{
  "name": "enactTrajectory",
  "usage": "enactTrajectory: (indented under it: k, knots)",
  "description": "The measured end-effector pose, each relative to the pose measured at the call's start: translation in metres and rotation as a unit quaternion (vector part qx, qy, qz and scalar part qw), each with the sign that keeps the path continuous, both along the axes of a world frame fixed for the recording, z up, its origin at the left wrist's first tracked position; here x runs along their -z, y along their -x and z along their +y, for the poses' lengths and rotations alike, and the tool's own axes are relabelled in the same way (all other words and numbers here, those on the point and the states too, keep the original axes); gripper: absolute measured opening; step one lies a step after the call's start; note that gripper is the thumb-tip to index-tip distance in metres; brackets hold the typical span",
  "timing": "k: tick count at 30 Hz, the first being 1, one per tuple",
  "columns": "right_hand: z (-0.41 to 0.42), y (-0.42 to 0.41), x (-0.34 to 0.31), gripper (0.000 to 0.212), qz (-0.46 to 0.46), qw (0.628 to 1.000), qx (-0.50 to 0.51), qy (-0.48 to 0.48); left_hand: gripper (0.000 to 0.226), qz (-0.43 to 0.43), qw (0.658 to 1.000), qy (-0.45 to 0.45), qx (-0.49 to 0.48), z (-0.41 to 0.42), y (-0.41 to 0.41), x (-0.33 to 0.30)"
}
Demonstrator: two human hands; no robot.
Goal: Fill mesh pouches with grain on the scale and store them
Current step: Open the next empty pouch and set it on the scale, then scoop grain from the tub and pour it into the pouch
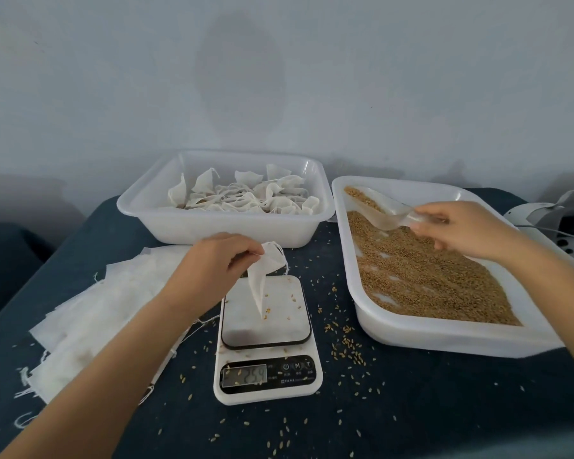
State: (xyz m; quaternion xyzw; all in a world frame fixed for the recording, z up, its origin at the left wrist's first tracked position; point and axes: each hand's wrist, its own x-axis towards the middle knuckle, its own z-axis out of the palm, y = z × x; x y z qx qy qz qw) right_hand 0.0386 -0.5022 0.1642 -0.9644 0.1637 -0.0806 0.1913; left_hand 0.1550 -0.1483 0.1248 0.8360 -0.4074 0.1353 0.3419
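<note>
A dark blue table (411, 409) carries everything, and loose grains (345, 346) lie scattered on it, mostly around the scale (265, 339) and in front of it. At the back stands a white tub (153, 223) holding tied pouches (246, 197), heaped together. To the right is a wide white tray (355, 260) with a layer of brown grain (424, 273); bare white patches show through the layer. At the left, a stack of flat empty pouches (90, 313) lies on the table, partly covered by the left forearm. At the far right edge is a white and grey object, which I cannot identify.

The left hand (212, 263) pinches the open top of one mesh pouch (262, 276) between thumb and fingers. The pouch hangs down thin and limp, its lower tip touching or almost touching the scale platform, where a few grains also lie. The display seems to read 25.9, but it is blurred.

The right hand (464, 230) grips the handle of a clear plastic scoop (385, 210) over the tray. The scoop rests low on the grain at the far part of the tray.
</note>
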Motion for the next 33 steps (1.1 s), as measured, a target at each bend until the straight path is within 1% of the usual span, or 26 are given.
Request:
enactTrajectory:
  k: [4, 5, 7, 9, 11, 14, 16, 20, 22, 28, 33]
  knots:
    - [0.023, 0.011, -0.023, 0.055, 0.010, 0.995, -0.077, -0.056, 0.013, -0.015, 0.998, -0.052, 0.018, 0.007, -0.008, -0.008]
    - [0.032, 0.014, -0.028, 0.053, 0.018, 0.992, -0.100, -0.070, 0.013, -0.018, 0.998, -0.064, 0.018, 0.009, -0.010, -0.010]
    - [0.048, 0.016, -0.033, 0.042, 0.034, 0.984, -0.150, -0.091, 0.013, -0.020, 0.995, -0.091, 0.025, 0.013, -0.015, -0.016]
    - [0.059, 0.016, -0.033, 0.042, 0.045, 0.975, -0.191, -0.109, 0.014, -0.019, 0.991, -0.124, 0.036, 0.016, -0.020, -0.022]
    - [0.066, 0.013, -0.030, 0.045, 0.053, 0.970, -0.208, -0.112, 0.015, -0.014, 0.986, -0.160, 0.042, 0.016, -0.024, -0.026]
    - [0.071, 0.009, -0.023, 0.045, 0.076, 0.967, -0.221, -0.099, 0.016, -0.008, 0.979, -0.199, 0.052, 0.012, -0.024, -0.029]
    - [0.073, 0.007, -0.021, 0.047, 0.094, 0.965, -0.230, -0.082, 0.015, -0.005, 0.977, -0.204, 0.064, 0.009, -0.021, -0.028]
    - [0.071, 0.005, -0.019, 0.036, 0.118, 0.962, -0.240, -0.045, 0.014, 0.009, 0.977, -0.199, 0.078, 0.004, -0.015, -0.020]
    - [0.070, 0.007, -0.021, 0.035, 0.133, 0.963, -0.232, -0.031, 0.014, 0.016, 0.979, -0.189, 0.078, 0.004, -0.012, -0.017]
    - [0.082, 0.010, -0.036, 0.044, 0.147, 0.962, -0.229, 0.005, 0.013, 0.019, 0.981, -0.176, 0.084, 0.002, -0.008, -0.020]
    - [0.093, 0.007, -0.047, 0.044, 0.157, 0.960, -0.230, 0.035, 0.011, 0.009, 0.979, -0.177, 0.101, 0.000, -0.004, -0.031]
